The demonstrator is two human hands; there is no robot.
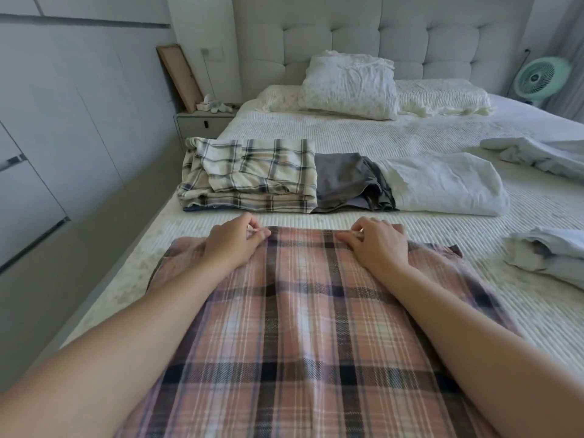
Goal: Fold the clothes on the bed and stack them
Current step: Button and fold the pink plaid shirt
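the pink plaid garment (300,327) is spread flat on the bed (395,226), nearest the viewer. its far edge is pinched by the left hand (235,245) and the right hand (377,245). soft, light flannel is judged; corners are best gripped. folded clothes (252,175) lie beyond.

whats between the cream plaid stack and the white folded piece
In the head view, a folded dark grey garment lies between the cream plaid stack and the white folded piece, touching both.
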